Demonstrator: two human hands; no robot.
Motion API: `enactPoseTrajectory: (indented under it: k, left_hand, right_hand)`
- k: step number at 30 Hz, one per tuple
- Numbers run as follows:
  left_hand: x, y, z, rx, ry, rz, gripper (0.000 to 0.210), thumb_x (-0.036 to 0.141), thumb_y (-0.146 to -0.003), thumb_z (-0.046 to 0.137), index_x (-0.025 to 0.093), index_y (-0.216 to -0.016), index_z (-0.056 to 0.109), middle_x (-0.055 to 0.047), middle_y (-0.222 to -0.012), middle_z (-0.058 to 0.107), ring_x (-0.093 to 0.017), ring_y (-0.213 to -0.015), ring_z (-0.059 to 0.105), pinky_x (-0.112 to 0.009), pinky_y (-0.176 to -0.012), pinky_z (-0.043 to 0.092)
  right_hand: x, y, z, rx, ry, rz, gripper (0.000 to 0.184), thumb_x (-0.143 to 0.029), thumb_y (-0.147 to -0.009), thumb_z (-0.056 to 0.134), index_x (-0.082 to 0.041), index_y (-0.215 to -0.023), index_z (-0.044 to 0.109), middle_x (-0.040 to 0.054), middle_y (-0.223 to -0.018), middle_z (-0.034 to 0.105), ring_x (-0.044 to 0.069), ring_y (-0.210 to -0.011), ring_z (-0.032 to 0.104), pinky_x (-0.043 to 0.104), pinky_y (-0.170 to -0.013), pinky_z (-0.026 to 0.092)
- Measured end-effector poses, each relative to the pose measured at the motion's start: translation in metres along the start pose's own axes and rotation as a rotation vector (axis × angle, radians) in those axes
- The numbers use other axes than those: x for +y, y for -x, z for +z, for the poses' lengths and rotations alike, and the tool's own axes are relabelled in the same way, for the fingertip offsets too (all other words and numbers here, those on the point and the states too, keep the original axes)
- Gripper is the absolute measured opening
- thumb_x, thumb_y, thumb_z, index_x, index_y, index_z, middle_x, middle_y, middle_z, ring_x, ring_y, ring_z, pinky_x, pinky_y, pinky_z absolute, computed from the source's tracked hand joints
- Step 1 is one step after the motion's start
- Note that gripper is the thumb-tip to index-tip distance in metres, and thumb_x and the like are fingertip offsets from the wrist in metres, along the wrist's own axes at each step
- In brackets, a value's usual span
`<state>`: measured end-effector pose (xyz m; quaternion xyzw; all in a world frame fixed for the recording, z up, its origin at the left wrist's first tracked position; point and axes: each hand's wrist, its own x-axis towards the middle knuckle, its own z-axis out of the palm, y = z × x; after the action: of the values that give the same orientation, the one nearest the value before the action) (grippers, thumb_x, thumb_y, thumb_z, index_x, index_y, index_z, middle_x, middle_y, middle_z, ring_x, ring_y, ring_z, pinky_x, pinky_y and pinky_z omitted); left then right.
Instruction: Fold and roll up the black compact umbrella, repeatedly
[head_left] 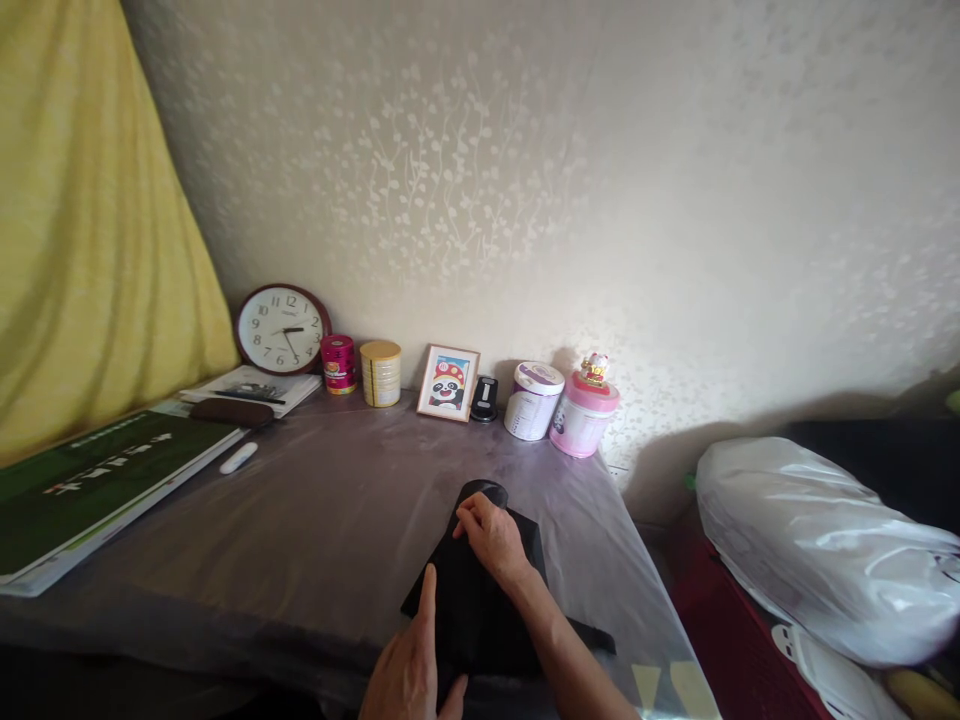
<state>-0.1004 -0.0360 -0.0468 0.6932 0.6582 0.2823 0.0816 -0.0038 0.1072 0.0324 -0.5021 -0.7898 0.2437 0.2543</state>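
Nearest you, your left hand (405,665) lies along the near left edge of a flat black item with a soft, matte look (469,610), its grip wide, index finger stretched forward and thumb spread away. Your right hand (496,540) rests over the upper part of that item, fingers curled; you cannot tell whether this grip pinches anything. Just beyond those fingers shows a rounded, smooth black end (486,490), and a narrow black strip (596,635) sticks out to the right. The black item sits near the front edge of the grey, plastic-covered surface (337,520), right of its middle.

Off to your right, a bulging white plastic bag (802,550) lies on a dark red box (709,600). To your left is a large dark green booklet (112,485), with a small white oval object (238,458) just beside it.

Farther back, from left to right, stand a round brown-rimmed clock (281,330), a magenta canister (339,364), a yellow-lidded canister (381,377), a framed panda picture (448,385), a white-and-purple tub (534,402) and a pink-lidded tub (585,418) topped by a small white-and-red cat figurine (595,370).
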Motion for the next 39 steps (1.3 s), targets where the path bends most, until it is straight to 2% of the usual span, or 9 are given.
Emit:
enactPoseTrajectory:
  k: [5, 9, 17, 22, 25, 28, 32, 35, 39]
  left_hand:
    - [0.026, -0.005, -0.014, 0.175, -0.264, 0.016, 0.089, 0.014, -0.062, 0.057, 0.028, -0.14, 0.015, -0.014, -0.148, 0.022, -0.036, -0.13, 0.031, -0.054, -0.1, 0.034]
    - [0.025, -0.009, 0.002, 0.125, -0.315, 0.115, 0.084, 0.01, -0.06, 0.053, 0.022, -0.138, 0.024, -0.013, -0.147, 0.026, -0.035, -0.132, 0.027, -0.053, -0.103, 0.032]
    - [0.002, -0.007, 0.039, 0.196, -0.41, 0.088, 0.084, -0.007, -0.074, 0.03, 0.022, -0.138, -0.016, -0.013, -0.133, 0.048, -0.024, -0.122, 0.046, -0.036, -0.094, 0.046]
    - [-0.002, -0.009, 0.04, 0.138, -0.373, 0.068, 0.085, -0.008, -0.072, 0.029, 0.021, -0.137, -0.019, -0.013, -0.135, 0.046, -0.024, -0.123, 0.044, -0.033, -0.095, 0.046]
    - [-0.006, -0.008, 0.042, 0.082, -0.372, 0.048, 0.087, -0.008, -0.07, 0.028, 0.021, -0.137, -0.019, -0.014, -0.138, 0.043, -0.023, -0.123, 0.044, -0.032, -0.095, 0.046]
    - [-0.008, -0.009, 0.042, 0.028, -0.387, 0.022, 0.084, -0.007, -0.068, 0.03, 0.02, -0.141, -0.002, -0.014, -0.138, 0.042, -0.023, -0.122, 0.046, -0.033, -0.093, 0.047]
    - [-0.001, -0.012, 0.032, -0.043, -0.446, -0.037, 0.074, -0.006, -0.066, 0.032, 0.016, -0.137, 0.027, -0.015, -0.135, 0.045, -0.023, -0.119, 0.049, -0.032, -0.088, 0.048]
    - [0.007, -0.015, 0.019, -0.085, -0.474, -0.079, 0.075, -0.004, -0.063, 0.037, 0.014, -0.136, 0.031, -0.017, -0.13, 0.05, -0.026, -0.111, 0.054, -0.032, -0.08, 0.05]
    - [0.014, -0.021, 0.002, -0.12, -0.538, -0.103, 0.088, -0.002, -0.053, 0.045, 0.018, -0.137, 0.028, -0.014, -0.119, 0.057, -0.025, -0.096, 0.06, -0.031, -0.071, 0.05]
  right_hand:
    - [0.001, 0.008, 0.004, -0.035, 0.086, -0.117, 0.016, -0.02, -0.086, 0.045, -0.024, -0.089, 0.06, -0.0036, -0.078, 0.072, 0.014, -0.078, 0.064, 0.021, -0.067, 0.041]
    - [0.003, 0.011, 0.005, -0.024, 0.177, -0.175, 0.017, -0.021, -0.087, 0.046, -0.024, -0.093, 0.063, -0.0014, -0.08, 0.071, 0.015, -0.079, 0.062, 0.023, -0.07, 0.043]
    - [0.02, 0.034, -0.004, -0.096, 0.017, -0.571, 0.026, -0.026, -0.092, 0.041, -0.024, -0.098, 0.066, -0.0005, -0.102, 0.069, 0.015, -0.108, 0.053, 0.031, -0.098, 0.035]
    - [0.047, 0.001, 0.005, -0.033, 0.108, -0.532, 0.029, -0.025, -0.094, 0.037, -0.026, -0.106, 0.063, 0.0004, -0.109, 0.067, 0.015, -0.119, 0.046, 0.041, -0.107, 0.023]
    - [0.058, -0.03, 0.007, 0.021, 0.14, -0.486, 0.03, -0.024, -0.094, 0.036, -0.024, -0.102, 0.065, 0.0015, -0.108, 0.067, 0.016, -0.117, 0.048, 0.042, -0.106, 0.025]
    - [0.061, -0.043, 0.003, 0.141, 0.162, -0.369, 0.029, -0.021, -0.092, 0.038, -0.019, -0.101, 0.065, 0.0067, -0.108, 0.066, 0.019, -0.113, 0.052, 0.039, -0.1, 0.034]
    - [0.056, -0.024, -0.003, 0.265, 0.103, -0.357, 0.027, -0.018, -0.09, 0.039, -0.017, -0.104, 0.062, 0.0081, -0.104, 0.066, 0.019, -0.104, 0.056, 0.035, -0.094, 0.041]
    - [0.054, -0.001, -0.005, 0.175, 0.051, -0.47, 0.026, -0.016, -0.088, 0.041, -0.02, -0.102, 0.064, 0.0056, -0.106, 0.066, 0.019, -0.108, 0.054, 0.035, -0.094, 0.042]
    - [0.063, 0.012, -0.013, 0.201, 0.003, -0.405, 0.025, -0.016, -0.086, 0.044, -0.021, -0.097, 0.066, 0.007, -0.109, 0.065, 0.02, -0.106, 0.055, 0.037, -0.092, 0.043]
